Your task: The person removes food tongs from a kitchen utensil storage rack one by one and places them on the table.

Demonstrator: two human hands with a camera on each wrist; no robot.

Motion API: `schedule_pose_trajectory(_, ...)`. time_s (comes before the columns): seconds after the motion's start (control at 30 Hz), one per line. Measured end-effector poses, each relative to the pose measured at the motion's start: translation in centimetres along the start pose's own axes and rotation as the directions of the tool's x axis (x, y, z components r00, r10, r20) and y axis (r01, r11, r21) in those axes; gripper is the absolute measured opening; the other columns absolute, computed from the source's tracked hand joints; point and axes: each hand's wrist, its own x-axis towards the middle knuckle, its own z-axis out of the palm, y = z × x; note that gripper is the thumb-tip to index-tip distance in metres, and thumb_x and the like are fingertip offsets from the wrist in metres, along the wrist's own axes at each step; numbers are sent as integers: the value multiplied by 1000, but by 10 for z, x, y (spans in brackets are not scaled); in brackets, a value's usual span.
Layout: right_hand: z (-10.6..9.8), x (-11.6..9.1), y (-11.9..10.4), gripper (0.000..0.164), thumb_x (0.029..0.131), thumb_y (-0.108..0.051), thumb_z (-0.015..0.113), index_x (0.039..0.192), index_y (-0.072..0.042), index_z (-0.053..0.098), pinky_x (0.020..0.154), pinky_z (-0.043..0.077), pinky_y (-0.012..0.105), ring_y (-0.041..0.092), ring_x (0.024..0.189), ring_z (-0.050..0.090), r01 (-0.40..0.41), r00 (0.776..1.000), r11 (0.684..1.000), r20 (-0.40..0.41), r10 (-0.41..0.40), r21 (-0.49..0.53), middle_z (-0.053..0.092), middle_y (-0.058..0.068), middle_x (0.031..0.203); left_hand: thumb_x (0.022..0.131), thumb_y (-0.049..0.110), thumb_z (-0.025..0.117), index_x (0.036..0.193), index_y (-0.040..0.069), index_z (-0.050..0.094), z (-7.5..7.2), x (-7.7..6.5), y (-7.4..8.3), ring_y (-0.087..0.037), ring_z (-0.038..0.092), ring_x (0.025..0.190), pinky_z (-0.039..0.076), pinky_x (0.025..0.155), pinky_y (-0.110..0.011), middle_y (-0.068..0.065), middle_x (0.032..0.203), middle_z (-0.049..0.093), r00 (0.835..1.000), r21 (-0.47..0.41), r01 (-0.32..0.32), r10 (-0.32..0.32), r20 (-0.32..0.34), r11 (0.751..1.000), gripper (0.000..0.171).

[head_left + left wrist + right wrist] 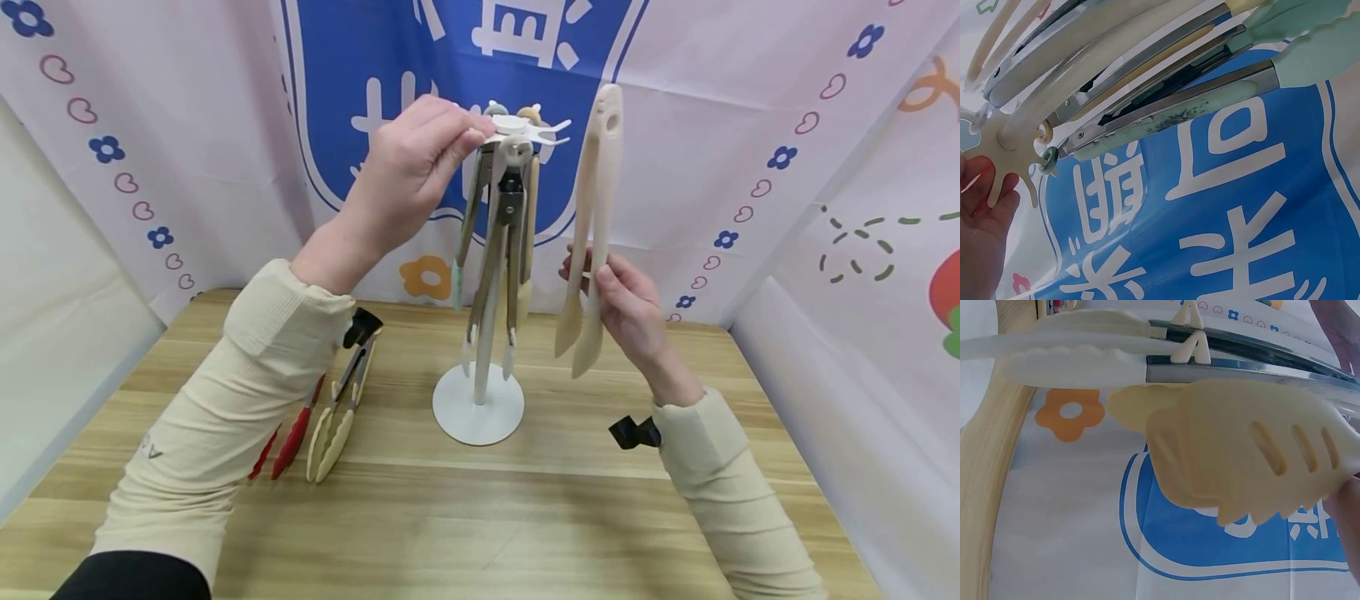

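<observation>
A white stand (478,417) with a pole and a pronged top (1013,147) stands upright in the middle of the head view. My left hand (412,171) pinches one prong of that top between thumb and fingers. On the right, my right hand (633,312) grips beige plastic tongs (606,179) low on their arms, heads down and hinge end up. Their slotted, toothed head (1222,437) fills the middle of the right wrist view. Metal tongs with white tips (1085,365) hang from the stand, beside tongs with mint-green tips (1316,56).
Red-tipped tongs (292,443) and yellow-tipped tongs (330,442) lie on the wooden table (450,525) near my left forearm. Behind the stand hangs a white and blue printed cloth (675,167). Black wrist straps show at both cuffs.
</observation>
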Motion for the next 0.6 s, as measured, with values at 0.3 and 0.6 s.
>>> schedule_pose_trajectory(0.3,-10,-5,-3,25,96,-12,43,116,-1,53,89,39,30,18,98,54,-59,992,989,-119,43,-134,58,5,101,94,8,47,96,-5,63,0,0,-1,-24,55,101,28,105,-24,-15,99,64,1000,1,1,-1,-4,1000,21)
schedule_pose_trajectory(0.6,-20,-9,-8,31,95,-12,46,116,10,48,85,44,24,15,91,56,-153,961,933,-271,63,-325,56,5,97,94,8,46,98,-6,63,0,0,-1,-24,56,100,30,104,-24,-15,98,64,1000,3,-13,13,-10,1000,22)
